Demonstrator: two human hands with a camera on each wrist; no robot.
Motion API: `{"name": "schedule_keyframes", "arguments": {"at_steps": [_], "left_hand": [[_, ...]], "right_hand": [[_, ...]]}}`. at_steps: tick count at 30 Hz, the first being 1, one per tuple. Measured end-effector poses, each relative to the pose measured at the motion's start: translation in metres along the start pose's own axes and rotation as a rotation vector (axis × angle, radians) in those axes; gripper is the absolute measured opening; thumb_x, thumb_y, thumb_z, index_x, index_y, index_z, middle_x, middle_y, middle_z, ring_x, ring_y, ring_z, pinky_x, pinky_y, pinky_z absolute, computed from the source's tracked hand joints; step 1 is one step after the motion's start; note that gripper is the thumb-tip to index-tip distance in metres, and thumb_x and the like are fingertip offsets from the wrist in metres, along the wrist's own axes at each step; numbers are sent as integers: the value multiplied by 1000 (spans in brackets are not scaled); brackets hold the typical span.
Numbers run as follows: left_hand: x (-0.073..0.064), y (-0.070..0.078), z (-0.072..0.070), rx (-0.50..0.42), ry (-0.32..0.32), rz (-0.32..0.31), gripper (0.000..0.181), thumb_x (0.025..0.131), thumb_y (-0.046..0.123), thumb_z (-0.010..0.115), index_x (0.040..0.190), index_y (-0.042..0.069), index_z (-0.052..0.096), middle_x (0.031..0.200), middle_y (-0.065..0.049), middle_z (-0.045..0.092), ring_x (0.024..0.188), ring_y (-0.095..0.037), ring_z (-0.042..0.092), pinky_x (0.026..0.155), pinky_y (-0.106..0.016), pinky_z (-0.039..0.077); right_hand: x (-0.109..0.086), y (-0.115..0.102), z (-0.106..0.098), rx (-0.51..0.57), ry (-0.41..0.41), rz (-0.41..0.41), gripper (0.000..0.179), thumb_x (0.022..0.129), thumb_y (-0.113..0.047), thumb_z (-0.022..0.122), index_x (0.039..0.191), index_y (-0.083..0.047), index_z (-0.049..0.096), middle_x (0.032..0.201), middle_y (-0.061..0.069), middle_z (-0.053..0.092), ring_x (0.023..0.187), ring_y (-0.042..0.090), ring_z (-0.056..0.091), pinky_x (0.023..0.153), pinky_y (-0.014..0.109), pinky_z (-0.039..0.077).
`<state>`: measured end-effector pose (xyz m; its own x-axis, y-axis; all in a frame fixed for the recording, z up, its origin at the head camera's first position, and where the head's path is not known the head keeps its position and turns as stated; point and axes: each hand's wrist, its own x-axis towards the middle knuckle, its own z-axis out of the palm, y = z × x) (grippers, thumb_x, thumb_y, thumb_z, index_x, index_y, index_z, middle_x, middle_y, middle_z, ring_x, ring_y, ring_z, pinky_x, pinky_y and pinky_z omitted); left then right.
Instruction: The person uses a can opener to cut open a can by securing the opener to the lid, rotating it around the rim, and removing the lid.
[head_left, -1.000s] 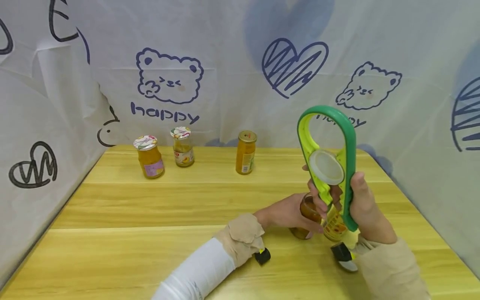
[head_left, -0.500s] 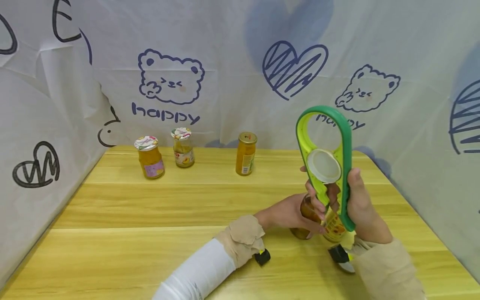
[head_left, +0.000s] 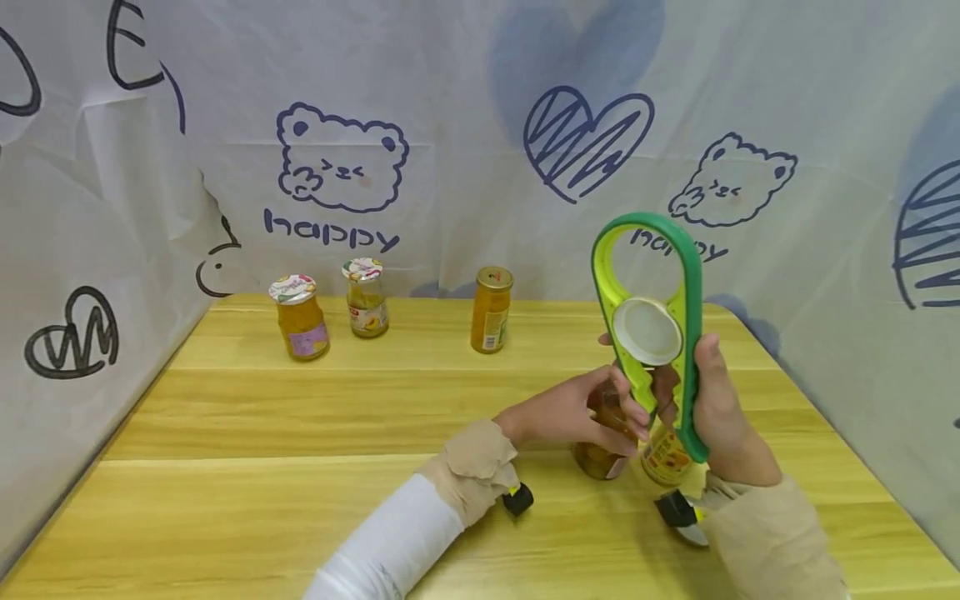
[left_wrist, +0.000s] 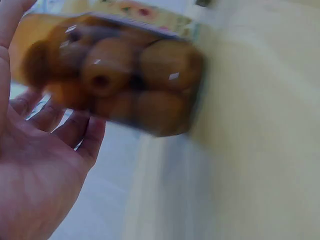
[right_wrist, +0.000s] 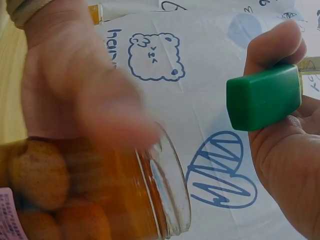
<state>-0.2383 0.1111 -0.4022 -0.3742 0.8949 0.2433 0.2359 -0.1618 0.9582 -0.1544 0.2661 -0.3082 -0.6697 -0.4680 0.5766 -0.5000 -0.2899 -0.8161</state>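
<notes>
My right hand holds a green jar opener upright, thumb and fingers round its lower end. A round pale lid sits in the opener, its inner side facing me. Below stands an uncovered glass jar of round brown pieces in amber liquid, its glass rim bare in the right wrist view. Around the jar's upper part is my left hand, fingers loosely spread. A gap shows between palm and glass in the left wrist view, where the jar is blurred. The opener partly hides the jar's top.
A jar with a yellow label stands just right of the uncovered jar. Farther back are two jars with patterned lids and a gold-lidded jar. Near my right wrist lies a shiny flat piece, partly hidden. Cloth walls bound the table.
My left hand has shifted up and left, loosening from the jar, which stays about where it was. The opener with the lid has drifted slightly left in my right hand.
</notes>
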Motion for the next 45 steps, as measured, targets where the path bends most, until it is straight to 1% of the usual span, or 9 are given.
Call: {"name": "schedule_keyframes", "arguments": {"at_steps": [3, 7, 15, 21, 25, 30, 35, 38, 45], "left_hand": [[-3, 6, -10, 131, 46, 6, 43, 90, 7, 79, 122, 14, 52, 129, -6, 66, 118, -1, 63, 112, -25, 47], [-7, 15, -23, 233, 113, 24, 44, 91, 14, 79, 129, 14, 56, 133, -3, 60, 126, -10, 59, 113, -32, 50], [-19, 44, -48, 189, 416, -7, 38, 99, 21, 70, 132, 12, 54, 133, -13, 61, 113, -19, 69, 96, -28, 59], [-27, 77, -51, 32, 687, 159, 22, 101, 14, 64, 121, 9, 55, 114, -8, 65, 97, -15, 68, 86, -26, 58], [-32, 96, -44, 202, 782, 299, 20, 99, 11, 64, 116, 5, 56, 111, -12, 65, 103, -21, 65, 89, -28, 54], [-32, 109, -31, 636, 785, 533, 33, 90, 9, 74, 117, 1, 57, 116, -15, 64, 111, -27, 59, 96, -31, 52], [-29, 116, -17, 1010, 647, 775, 65, 82, 17, 84, 132, -2, 47, 130, -19, 56, 127, -29, 52, 115, -34, 45], [-27, 116, -9, 1110, 605, 791, 71, 83, 20, 83, 137, -2, 42, 135, -20, 51, 130, -30, 49, 120, -34, 42], [-25, 111, -1, 1262, 646, 712, 64, 88, 22, 78, 139, -2, 47, 136, -17, 53, 120, -26, 53, 110, -28, 47]], "right_hand": [[0, 0, 0, 21, 3, -2, 78, 111, -55, 20, 141, 10, 49, 96, 6, 70, 47, 24, 47, 36, 41, 40], [-1, 2, -2, 160, -65, 5, 79, 111, -55, 14, 140, 12, 44, 96, 10, 65, 51, 29, 43, 38, 45, 39], [-3, -1, -6, 82, -36, 131, 84, 106, -66, 14, 146, 3, 40, 96, 2, 63, 56, 22, 46, 40, 41, 42], [-2, -2, -7, 60, -5, 148, 84, 106, -66, 12, 144, 3, 41, 92, 1, 62, 55, 22, 45, 40, 40, 43], [-3, -2, -6, 52, 7, 169, 84, 105, -66, 9, 143, 2, 42, 92, 1, 61, 55, 23, 43, 39, 40, 41], [-3, -2, -4, 44, 25, 179, 82, 106, -63, 7, 143, 1, 42, 93, 1, 61, 55, 24, 41, 38, 40, 38], [-1, 1, -2, 90, 25, 126, 79, 109, -56, 6, 143, 5, 43, 95, 2, 66, 55, 25, 44, 37, 42, 37], [1, 2, -1, 135, 7, 99, 77, 110, -52, 5, 143, 7, 43, 98, 3, 68, 55, 26, 43, 37, 43, 36], [2, 5, 5, 93, 3, 71, 71, 112, -46, 6, 130, 6, 51, 92, 2, 70, 51, 25, 49, 35, 42, 38]]}}
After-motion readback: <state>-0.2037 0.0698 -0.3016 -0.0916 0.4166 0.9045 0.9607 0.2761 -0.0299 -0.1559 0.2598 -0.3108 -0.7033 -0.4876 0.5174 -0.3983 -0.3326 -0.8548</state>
